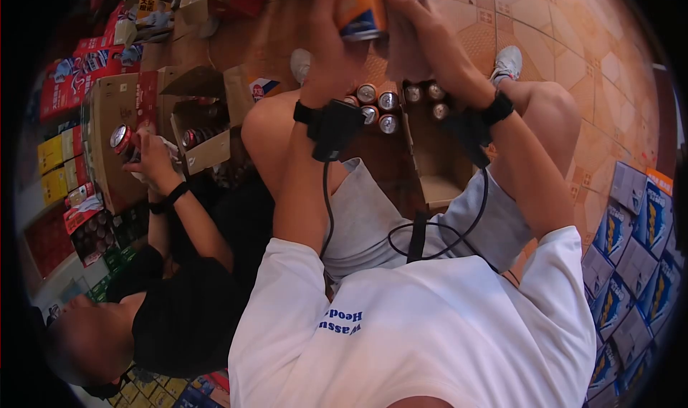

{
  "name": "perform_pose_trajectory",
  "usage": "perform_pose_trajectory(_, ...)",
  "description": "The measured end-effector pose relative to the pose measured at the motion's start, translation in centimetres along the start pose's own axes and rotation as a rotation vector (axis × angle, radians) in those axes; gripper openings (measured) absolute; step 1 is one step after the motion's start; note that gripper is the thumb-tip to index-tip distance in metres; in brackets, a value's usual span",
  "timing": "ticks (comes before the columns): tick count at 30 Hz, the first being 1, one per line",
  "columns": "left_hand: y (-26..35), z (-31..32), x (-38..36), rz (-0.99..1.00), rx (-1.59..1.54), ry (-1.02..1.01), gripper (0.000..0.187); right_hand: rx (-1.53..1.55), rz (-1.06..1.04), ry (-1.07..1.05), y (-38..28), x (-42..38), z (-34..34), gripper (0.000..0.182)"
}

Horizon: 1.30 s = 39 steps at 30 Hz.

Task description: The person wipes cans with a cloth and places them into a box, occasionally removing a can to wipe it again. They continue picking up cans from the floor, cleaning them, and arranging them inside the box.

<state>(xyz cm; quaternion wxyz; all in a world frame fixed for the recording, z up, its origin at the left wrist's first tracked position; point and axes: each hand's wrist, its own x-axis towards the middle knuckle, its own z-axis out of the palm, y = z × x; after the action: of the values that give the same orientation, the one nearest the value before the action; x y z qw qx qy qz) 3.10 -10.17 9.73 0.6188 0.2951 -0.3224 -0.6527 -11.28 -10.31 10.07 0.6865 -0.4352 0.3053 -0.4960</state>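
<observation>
Can (361, 8) points blue end down the view, long axis slightly tilted.

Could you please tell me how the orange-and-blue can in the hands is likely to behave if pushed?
The can is probably stiff, since it looks metallic at its lower edge. Its rounded form suggests it would roll readily if laid on its side. Its contents are hidden, so I cannot judge its weight.

You seem to be in a drinks shop or its stockroom: red cartons (68, 93) are piled on the left, blue packs (652, 218) on the right, and an open cardboard box (438, 193) with metal cans (440, 111) sits between your legs, patterned floor tiles (573, 42) beyond.
</observation>
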Motion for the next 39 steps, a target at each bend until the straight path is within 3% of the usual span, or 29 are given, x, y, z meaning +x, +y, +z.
perform_pose_trajectory(2, 1.0, -0.5, -0.1, 0.013, 0.004, -0.002, 0.046, -0.076, 0.103, 0.071, 1.2, -1.1, 0.5, 0.054)
perform_pose_trajectory(4, 1.1, -0.8, -0.1, 0.017, -0.017, -0.003, 0.048, -0.221, 0.134, 0.001, 1.0, -1.4, -0.1, 0.06)
perform_pose_trajectory(6, 0.7, -1.0, -0.2, 0.013, -0.044, -0.014, 0.051, -0.221, 0.024, 0.046, 1.1, -1.1, 0.0, 0.061)
perform_pose_trajectory(8, -0.3, -1.0, -0.4, -0.009, -0.088, -0.047, 0.053, -0.124, -0.042, 0.055, 0.1, -0.2, -0.2, 0.058)
perform_pose_trajectory(10, -1.1, -0.7, -0.5, -0.075, -0.13, -0.173, 0.058, 0.329, 0.042, -0.07, -1.6, 0.5, -0.5, 0.042)
perform_pose_trajectory(11, -1.9, -0.2, -0.6, -0.082, -0.141, -0.07, 0.055, 0.321, 0.045, -0.038, -1.7, 0.6, -1.0, 0.041)
perform_pose_trajectory(15, -2.5, 0.2, -0.2, -0.026, -0.123, 0.018, 0.054, 0.266, 0.058, 0.035, -0.9, 0.8, -1.7, 0.041)
perform_pose_trajectory(18, -1.7, 1.6, 0.6, 0.104, 0.117, 0.079, 0.048, 0.179, -0.019, 0.077, -0.9, 1.0, -2.0, 0.04)
perform_pose_trajectory(20, -1.8, 2.8, 0.2, -0.029, -0.183, 0.125, 0.042, -0.422, -0.156, 0.218, -1.5, 0.8, -2.3, 0.038)
perform_pose_trajectory(21, -2.1, 2.2, 0.4, -0.023, -0.189, 0.123, 0.042, -0.429, -0.16, 0.214, -1.6, 0.8, -2.6, 0.038)
perform_pose_trajectory(23, -3.4, -0.4, 0.7, 0.075, 0.124, 0.025, 0.047, -0.517, 0.072, 0.214, -1.3, 0.7, -3.2, 0.051)
perform_pose_trajectory(24, -3.4, -0.8, 0.1, 0.093, 0.117, 0.021, 0.047, -0.529, 0.06, 0.205, 0.0, 0.3, -3.2, 0.051)
perform_pose_trajectory(26, -2.7, 0.4, -0.3, 0.019, 0.22, 0.053, 0.043, -0.704, -0.26, 0.226, 0.7, 0.3, -3.7, 0.05)
perform_pose_trajectory(27, -2.0, 0.8, -0.8, -0.085, 0.196, 0.135, 0.05, -0.704, -0.305, 0.26, 0.2, 0.4, -3.2, 0.05)
perform_pose_trajectory(29, -2.3, 0.8, -0.5, -0.08, 0.166, 0.174, 0.048, -0.685, -0.338, 0.302, 0.0, 0.7, -2.7, 0.051)
perform_pose_trajectory(31, -2.3, 0.6, -0.5, -0.061, 0.052, 0.125, 0.046, -0.481, -0.266, 0.3, 1.2, 0.8, -2.4, 0.058)
perform_pose_trajectory(34, -1.8, 1.0, -0.5, -0.016, 0.004, 0.1, 0.041, -0.493, 0.129, 0.239, 1.4, 1.0, -3.4, 0.066)
perform_pose_trajectory(38, -1.5, 0.3, -0.9, -0.027, -0.101, 0.106, 0.04, -0.41, 0.015, 0.231, 2.1, 0.6, -2.6, 0.061)
perform_pose_trajectory(39, -1.6, 0.1, -1.1, -0.035, -0.177, 0.095, 0.041, -0.258, 0.038, 0.205, 1.0, -0.4, -1.3, 0.056)
